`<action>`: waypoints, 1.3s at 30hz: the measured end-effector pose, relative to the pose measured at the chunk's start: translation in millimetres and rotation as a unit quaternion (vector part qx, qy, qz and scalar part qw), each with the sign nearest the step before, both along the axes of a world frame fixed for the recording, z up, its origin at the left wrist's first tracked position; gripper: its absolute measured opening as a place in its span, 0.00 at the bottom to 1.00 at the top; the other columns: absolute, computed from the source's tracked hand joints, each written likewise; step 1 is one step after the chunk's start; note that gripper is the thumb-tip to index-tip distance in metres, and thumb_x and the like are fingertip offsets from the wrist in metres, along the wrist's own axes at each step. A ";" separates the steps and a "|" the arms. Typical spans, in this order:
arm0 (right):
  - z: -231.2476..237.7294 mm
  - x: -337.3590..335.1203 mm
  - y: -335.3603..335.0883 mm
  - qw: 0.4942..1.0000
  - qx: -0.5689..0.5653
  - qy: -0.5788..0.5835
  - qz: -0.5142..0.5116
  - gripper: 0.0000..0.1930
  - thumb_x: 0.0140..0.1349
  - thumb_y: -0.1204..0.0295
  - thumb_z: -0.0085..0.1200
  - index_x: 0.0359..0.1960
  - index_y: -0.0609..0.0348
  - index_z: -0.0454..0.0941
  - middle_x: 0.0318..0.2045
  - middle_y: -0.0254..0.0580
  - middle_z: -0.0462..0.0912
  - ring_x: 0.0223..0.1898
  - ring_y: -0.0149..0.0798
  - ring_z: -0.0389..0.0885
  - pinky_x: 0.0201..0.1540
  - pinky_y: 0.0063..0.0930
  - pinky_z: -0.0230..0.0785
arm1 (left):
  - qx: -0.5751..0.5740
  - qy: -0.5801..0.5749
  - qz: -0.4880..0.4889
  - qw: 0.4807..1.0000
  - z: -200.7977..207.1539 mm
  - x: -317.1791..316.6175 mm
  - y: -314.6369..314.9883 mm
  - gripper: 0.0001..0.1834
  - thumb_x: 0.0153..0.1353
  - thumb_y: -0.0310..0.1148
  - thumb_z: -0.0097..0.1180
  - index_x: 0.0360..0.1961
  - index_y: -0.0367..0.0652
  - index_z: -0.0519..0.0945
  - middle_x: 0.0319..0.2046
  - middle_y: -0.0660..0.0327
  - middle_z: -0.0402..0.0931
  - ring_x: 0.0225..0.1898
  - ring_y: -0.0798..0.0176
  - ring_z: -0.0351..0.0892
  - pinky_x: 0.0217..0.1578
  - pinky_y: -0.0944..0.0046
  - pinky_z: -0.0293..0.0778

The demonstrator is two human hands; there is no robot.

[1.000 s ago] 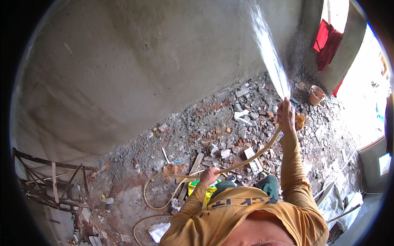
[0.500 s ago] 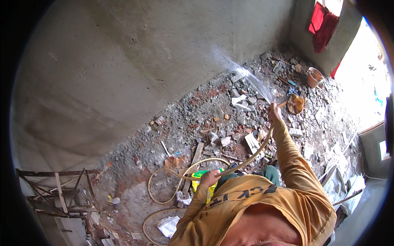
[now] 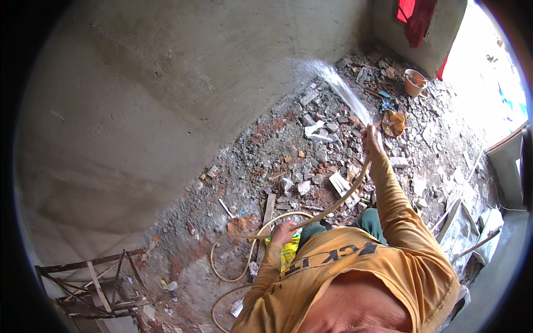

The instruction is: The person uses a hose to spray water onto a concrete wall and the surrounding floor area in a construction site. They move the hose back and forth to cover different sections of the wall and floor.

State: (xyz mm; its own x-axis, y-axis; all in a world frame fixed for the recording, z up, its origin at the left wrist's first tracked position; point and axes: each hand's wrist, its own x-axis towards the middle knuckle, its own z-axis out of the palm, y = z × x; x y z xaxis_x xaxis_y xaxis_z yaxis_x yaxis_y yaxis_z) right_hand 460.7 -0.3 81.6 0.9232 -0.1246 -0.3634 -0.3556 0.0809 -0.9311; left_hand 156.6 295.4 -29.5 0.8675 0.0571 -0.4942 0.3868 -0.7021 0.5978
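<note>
A long beige hose (image 3: 336, 207) runs between my two hands. My right hand (image 3: 372, 140), arm stretched forward, is closed round its far end. A white fan of water (image 3: 345, 91) sprays from there up and left against the foot of the grey plastered wall (image 3: 166, 77). Close to my body, my left hand (image 3: 283, 232) grips the hose farther back. Behind that hand the hose loops over the ground. A yellow and green bag (image 3: 288, 255) lies just beside my left hand, partly hidden by it and my shirt.
Rubble covers the ground, with broken bricks and a wooden plank (image 3: 267, 225). An orange bucket (image 3: 415, 82) stands at the far right by a brown crumpled piece (image 3: 393, 123). A rusty frame (image 3: 91, 283) is at the lower left. White sacks (image 3: 489, 236) lie at the right.
The view has shifted slightly. My right hand keeps hold of the hose end, and the spray now rises more steeply. My left hand stays on the hose.
</note>
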 end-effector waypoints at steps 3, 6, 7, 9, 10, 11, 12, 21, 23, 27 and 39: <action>11.3 8.4 -6.9 1.000 0.024 -0.006 -0.012 0.22 0.61 0.51 0.34 0.21 0.54 0.66 0.08 0.24 0.58 0.06 0.23 0.52 0.06 0.20 0.44 | 0.011 0.000 0.014 1.000 40.3 18.8 -14.8 0.13 0.47 0.39 0.56 0.33 0.46 0.77 0.27 0.55 0.77 0.31 0.56 0.77 0.32 0.61 0.70; 21.1 17.2 -7.8 0.999 0.039 -0.023 0.021 0.21 0.61 0.51 0.34 0.21 0.54 0.66 0.08 0.24 0.57 0.05 0.22 0.51 0.06 0.20 0.43 | 0.012 -0.003 0.026 1.000 35.7 26.2 -20.5 0.14 0.46 0.40 0.56 0.33 0.48 0.78 0.28 0.55 0.77 0.32 0.54 0.77 0.32 0.61 0.71; 27.2 21.7 -2.9 0.998 0.047 -0.041 0.030 0.21 0.61 0.52 0.34 0.20 0.55 0.66 0.07 0.24 0.57 0.05 0.22 0.51 0.06 0.20 0.44 | 0.023 0.002 0.026 0.999 40.3 28.5 -25.1 0.14 0.46 0.41 0.57 0.34 0.47 0.77 0.28 0.55 0.77 0.32 0.54 0.77 0.32 0.60 0.71; 50.2 27.7 5.7 0.994 0.048 -0.073 0.070 0.22 0.60 0.51 0.36 0.18 0.55 0.66 0.08 0.24 0.59 0.06 0.22 0.53 0.06 0.20 0.45 | 0.023 -0.013 0.026 0.999 27.6 31.2 -30.6 0.15 0.46 0.42 0.57 0.35 0.47 0.77 0.29 0.54 0.77 0.34 0.53 0.77 0.33 0.60 0.72; 61.4 31.3 6.5 0.989 0.093 -0.072 0.093 0.23 0.60 0.51 0.37 0.17 0.55 0.66 0.08 0.25 0.59 0.07 0.22 0.55 0.07 0.19 0.47 | 0.026 -0.011 0.039 0.999 27.3 35.5 -36.0 0.16 0.46 0.42 0.57 0.35 0.46 0.77 0.29 0.54 0.77 0.34 0.53 0.77 0.34 0.60 0.72; 59.4 41.0 5.3 0.989 0.087 -0.099 0.071 0.23 0.60 0.51 0.37 0.17 0.55 0.66 0.08 0.25 0.60 0.07 0.22 0.56 0.08 0.17 0.47 | 0.032 -0.010 0.050 0.998 28.6 42.1 -40.6 0.16 0.46 0.42 0.57 0.35 0.46 0.77 0.29 0.54 0.77 0.34 0.53 0.77 0.34 0.60 0.72; 49.1 55.3 -2.9 0.990 0.071 -0.108 0.050 0.23 0.60 0.51 0.37 0.18 0.55 0.67 0.08 0.25 0.60 0.07 0.22 0.56 0.08 0.17 0.48 | 0.036 -0.034 0.055 0.997 23.6 47.9 -45.4 0.16 0.47 0.42 0.57 0.35 0.45 0.77 0.29 0.53 0.77 0.34 0.53 0.77 0.34 0.60 0.72; 50.8 143.2 -108.4 0.989 0.115 -0.090 0.012 0.23 0.60 0.50 0.35 0.18 0.55 0.65 0.07 0.25 0.58 0.06 0.22 0.53 0.06 0.19 0.45 | 0.021 -0.014 0.060 0.998 49.1 129.7 -131.0 0.14 0.48 0.44 0.55 0.34 0.49 0.77 0.29 0.55 0.77 0.32 0.53 0.77 0.32 0.60 0.71; 83.0 161.6 -129.9 0.988 0.118 -0.093 0.016 0.23 0.61 0.50 0.35 0.18 0.55 0.66 0.08 0.25 0.58 0.06 0.21 0.54 0.07 0.18 0.46 | 0.014 -0.007 0.086 0.996 77.4 156.9 -165.2 0.14 0.49 0.44 0.55 0.34 0.49 0.77 0.29 0.56 0.77 0.33 0.54 0.77 0.33 0.61 0.71; 140.5 198.4 -176.9 0.973 0.160 -0.159 0.058 0.22 0.62 0.52 0.34 0.18 0.54 0.66 0.09 0.24 0.58 0.08 0.20 0.53 0.08 0.17 0.43 | 0.040 -0.034 0.106 0.993 95.2 204.9 -218.1 0.16 0.48 0.45 0.56 0.37 0.50 0.78 0.31 0.56 0.78 0.35 0.55 0.77 0.34 0.62 0.71; 190.2 264.4 -284.1 0.942 0.247 -0.228 -0.011 0.20 0.63 0.55 0.35 0.17 0.52 0.65 0.08 0.22 0.58 0.06 0.19 0.52 0.07 0.15 0.43 | 0.090 -0.118 0.126 0.981 137.3 281.5 -324.6 0.17 0.49 0.45 0.55 0.37 0.48 0.77 0.30 0.56 0.78 0.33 0.54 0.77 0.32 0.61 0.71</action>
State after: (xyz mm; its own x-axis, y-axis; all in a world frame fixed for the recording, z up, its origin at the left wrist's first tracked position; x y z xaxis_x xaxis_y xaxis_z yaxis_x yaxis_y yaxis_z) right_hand 725.1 -284.4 271.8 0.9965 -0.0655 0.0517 0.0792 0.5478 -0.8328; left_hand 438.1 -29.2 107.8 0.9033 0.3529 -0.2441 0.4282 -0.7038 0.5669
